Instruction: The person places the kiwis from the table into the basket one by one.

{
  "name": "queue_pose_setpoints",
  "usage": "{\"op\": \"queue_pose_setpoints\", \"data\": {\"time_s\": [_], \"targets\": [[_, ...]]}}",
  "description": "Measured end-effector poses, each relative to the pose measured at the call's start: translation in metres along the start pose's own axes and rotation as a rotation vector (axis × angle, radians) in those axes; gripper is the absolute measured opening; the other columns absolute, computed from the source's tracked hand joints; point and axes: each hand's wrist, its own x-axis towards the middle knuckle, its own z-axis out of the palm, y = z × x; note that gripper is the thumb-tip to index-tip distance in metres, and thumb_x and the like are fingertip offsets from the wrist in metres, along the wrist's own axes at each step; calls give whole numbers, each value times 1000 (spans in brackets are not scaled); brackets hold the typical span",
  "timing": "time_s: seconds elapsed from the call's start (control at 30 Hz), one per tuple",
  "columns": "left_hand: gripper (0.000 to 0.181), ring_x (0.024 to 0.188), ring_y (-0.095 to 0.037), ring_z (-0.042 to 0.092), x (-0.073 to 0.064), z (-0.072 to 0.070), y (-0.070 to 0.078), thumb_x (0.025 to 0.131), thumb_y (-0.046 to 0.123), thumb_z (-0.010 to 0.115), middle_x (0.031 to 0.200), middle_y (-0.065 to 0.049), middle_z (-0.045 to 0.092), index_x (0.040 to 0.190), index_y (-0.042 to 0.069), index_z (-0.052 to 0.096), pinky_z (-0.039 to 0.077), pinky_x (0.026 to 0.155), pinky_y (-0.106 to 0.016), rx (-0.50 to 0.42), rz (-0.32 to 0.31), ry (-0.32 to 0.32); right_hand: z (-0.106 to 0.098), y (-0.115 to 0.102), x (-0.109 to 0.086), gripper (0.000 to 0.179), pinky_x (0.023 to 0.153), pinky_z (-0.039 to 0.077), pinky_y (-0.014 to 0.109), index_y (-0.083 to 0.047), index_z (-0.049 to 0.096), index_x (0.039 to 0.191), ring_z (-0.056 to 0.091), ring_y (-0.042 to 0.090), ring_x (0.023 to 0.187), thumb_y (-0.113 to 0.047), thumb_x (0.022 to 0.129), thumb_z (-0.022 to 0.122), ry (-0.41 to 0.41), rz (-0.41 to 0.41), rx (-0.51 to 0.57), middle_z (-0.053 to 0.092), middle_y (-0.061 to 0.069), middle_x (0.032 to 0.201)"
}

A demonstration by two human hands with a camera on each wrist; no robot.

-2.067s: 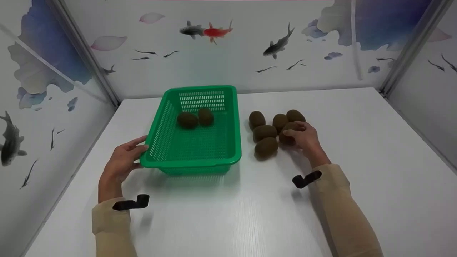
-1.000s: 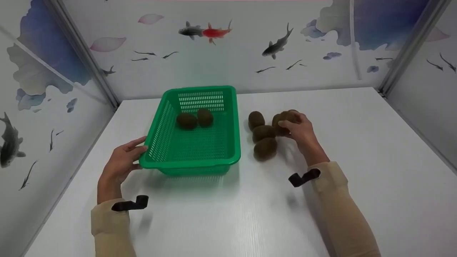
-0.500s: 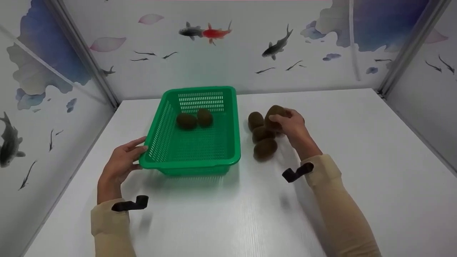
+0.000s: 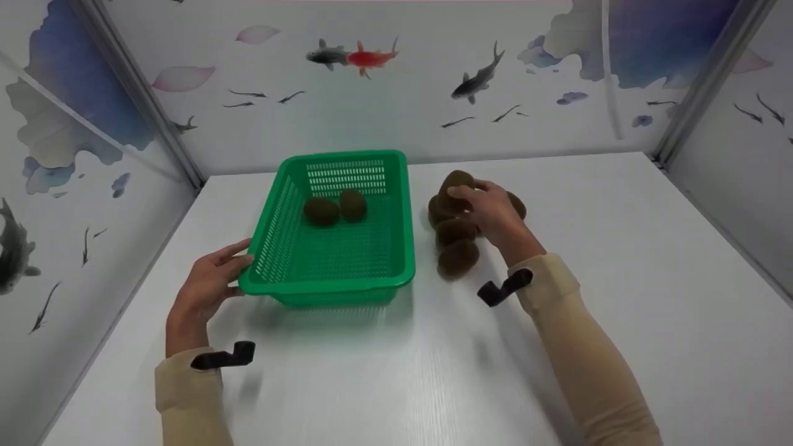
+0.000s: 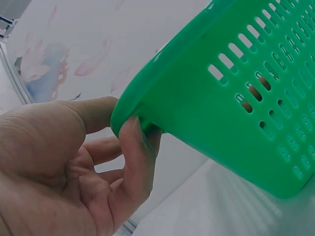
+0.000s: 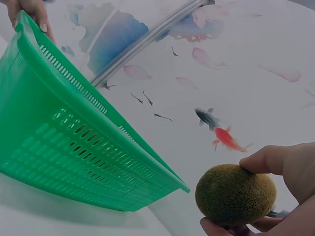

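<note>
My left hand (image 4: 207, 282) pinches the rim of a green plastic basket (image 4: 328, 286) at its left near corner; the left wrist view shows the thumb and curled fingers on either side of that rim. Two brown kiwis (image 4: 321, 211) lie inside toward the far end. A fuzzy kiwi (image 6: 235, 194) is gripped between thumb and fingers of my right hand (image 4: 492, 214), raised above the loose kiwis right of the basket. Below it, other kiwis (image 4: 458, 259) rest on the table, partly hidden by the held one and the hand.
The white table (image 4: 347, 384) is bounded by a back wall (image 4: 427, 37) and side walls printed with fish and petals. A metal post (image 4: 139, 93) stands at the back left corner. Dark camera mounts (image 4: 505, 288) sit on both wrists.
My right hand has taken a kiwi from the right side of the group, lifted it and carried it left toward the basket. The left hand stays on the rim.
</note>
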Motion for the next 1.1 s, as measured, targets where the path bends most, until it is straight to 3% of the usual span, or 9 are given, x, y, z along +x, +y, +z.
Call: {"op": "queue_pose_setpoints", "data": {"time_s": [0.17,0.4,0.53,0.83,1.1], "targets": [[60,97,-3,66,1,0,0,105,33,52,141,-10,57,158,16,31,56,83,-24,1,3,-7,8,-4,0,75,120,34,42,-15,25,159,46,21,139,-39,99,62,-31,-10,-12,45,5,152],[61,97,-3,67,1,1,1,104,33,55,123,5,65,158,15,33,56,83,-24,-31,-2,-11,19,-7,3,68,118,38,37,-15,29,156,49,20,135,-37,100,61,-59,-32,3,45,5,149],[61,96,-3,66,2,1,1,104,33,56,119,8,65,157,15,34,56,83,-24,-29,0,-7,26,-12,5,61,115,41,35,-13,34,153,51,21,133,-32,101,60,-80,-36,66,47,7,146],[59,96,-5,66,2,1,2,105,32,53,127,-1,63,158,15,33,56,83,-25,-15,5,8,47,-26,10,39,108,49,36,-9,50,136,56,23,124,-27,103,57,-141,-24,116,53,8,132],[59,98,-4,66,1,0,0,105,32,53,136,-6,61,158,16,33,56,83,-26,-23,-7,13,66,-37,11,41,108,48,38,-9,48,140,52,27,131,-24,103,57,-173,-5,193,48,9,142]]}}
